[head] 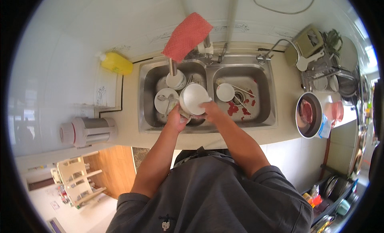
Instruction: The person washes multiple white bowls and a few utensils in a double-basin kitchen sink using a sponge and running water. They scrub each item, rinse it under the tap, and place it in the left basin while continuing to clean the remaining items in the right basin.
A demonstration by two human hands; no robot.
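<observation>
Over the left basin (151, 119) of a steel double sink, my left hand (177, 118) and my right hand (209, 110) grip a white bowl (195, 98) from either side. A pale cloth or sponge shows partly under the bowl by my left fingers. Below lie a white plate (161, 109) with a spoon (162, 97) on it and stacked bowls (175, 80) beneath the faucet spout (172, 68). Other utensils are half hidden behind the held bowl. In the right basin a small white bowl (225, 92) sits near the drain (238, 96), among white sticklike utensils and red scraps (232, 108).
A red cloth (189, 36) drapes over the faucet. On the left stand a yellow bottle (117, 63) and a thermos-like jug (90, 131). To the right are a pot (309, 132) with raw meat (306, 111), a small curved tap (264, 57) and a loaded dish rack (327, 74).
</observation>
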